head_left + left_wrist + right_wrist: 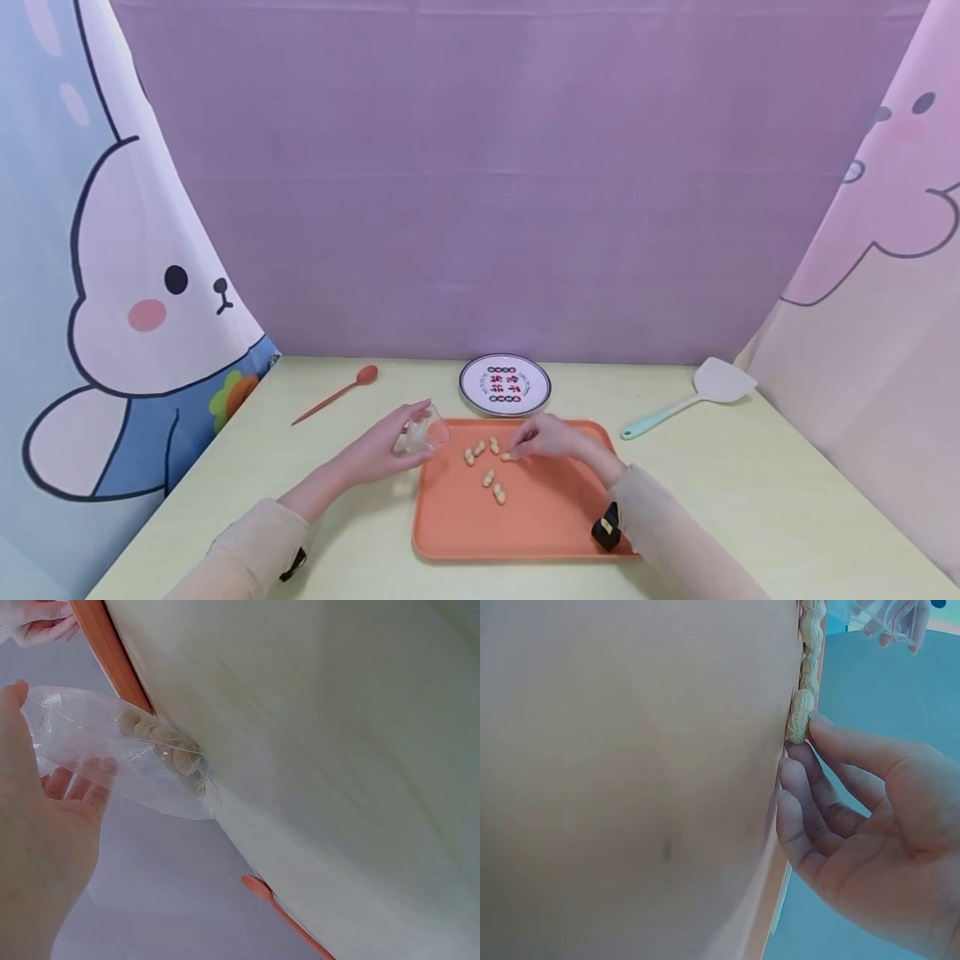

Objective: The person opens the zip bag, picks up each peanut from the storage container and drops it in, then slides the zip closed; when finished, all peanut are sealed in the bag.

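My left hand [375,450] holds a clear plastic bag [82,724] by its mouth, beside the left edge of an orange tray [465,529]. Inside the bag, several peanuts in their shells [161,742] are gathered at the bottom. Over the upper middle of the tray, my right hand [553,437] pinches one peanut [800,716] between thumb and fingertips, close to the tray surface. Several more unshelled peanuts [499,494] lie loose on the tray, just left of that hand.
Behind the tray lies a white plate [517,396] with a dark rim and printed characters. A red spoon [366,375] rests at the back left of the pale table [360,542]. To the right is a spatula [722,382] with a mint green handle. Purple cloth [480,183] hangs behind.
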`<state>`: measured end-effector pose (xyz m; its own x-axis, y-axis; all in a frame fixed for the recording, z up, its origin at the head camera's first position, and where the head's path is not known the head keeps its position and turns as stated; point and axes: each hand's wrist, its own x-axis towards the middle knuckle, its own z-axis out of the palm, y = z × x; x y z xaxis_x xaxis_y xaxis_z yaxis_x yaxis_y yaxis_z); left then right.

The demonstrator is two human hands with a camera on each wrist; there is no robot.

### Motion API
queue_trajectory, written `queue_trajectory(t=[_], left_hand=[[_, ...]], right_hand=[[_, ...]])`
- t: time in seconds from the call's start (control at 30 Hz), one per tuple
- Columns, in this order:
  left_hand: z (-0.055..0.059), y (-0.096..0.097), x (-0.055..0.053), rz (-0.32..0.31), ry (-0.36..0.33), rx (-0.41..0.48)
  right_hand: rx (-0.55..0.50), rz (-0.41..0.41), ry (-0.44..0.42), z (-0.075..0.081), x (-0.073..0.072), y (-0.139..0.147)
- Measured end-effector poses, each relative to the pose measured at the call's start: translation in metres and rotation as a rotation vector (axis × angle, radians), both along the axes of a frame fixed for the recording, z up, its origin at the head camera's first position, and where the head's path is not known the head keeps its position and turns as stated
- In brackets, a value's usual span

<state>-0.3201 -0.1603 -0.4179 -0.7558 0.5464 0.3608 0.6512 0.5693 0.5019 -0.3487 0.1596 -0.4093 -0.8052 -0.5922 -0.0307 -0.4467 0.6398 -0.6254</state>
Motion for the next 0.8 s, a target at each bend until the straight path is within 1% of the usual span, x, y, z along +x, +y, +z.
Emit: queue_trajectory(t=[0.13,0.27,0.37,0.5,0.6,0.8], left_hand=[[0.0,0.0003,-0.0001,0.001,0.005,0.008],[-0.0004,0.0009,-0.0002,0.003,-0.009,0.012],[-0.0009,0.0008,0.0001,0.006,-0.019,0.006],[-0.0011,0.0002,0.0006,0.01,-0.04,0.006],[-0.0012,-0.0001,0.0003,0.013,-0.05,0.003],[-0.0008,0.0001,-0.001,0.024,-0.059,-0.005]], right_hand=[[0.017,-0.008,-0.003,0.0003,-0.0011,-0.0002],[0.016,0.03,-0.025,0.0004,-0.0009,-0.0006],[0.022,0.045,-0.023,-0.0003,-0.0006,-0.0008],[0.045,0.003,0.0,-0.0005,0.0003,-0.0011],[0.052,-0.032,-0.004,0.0001,0.0015,-0.0012],[0.044,-0.034,-0.021,0.002,0.0027,-0.0004]])
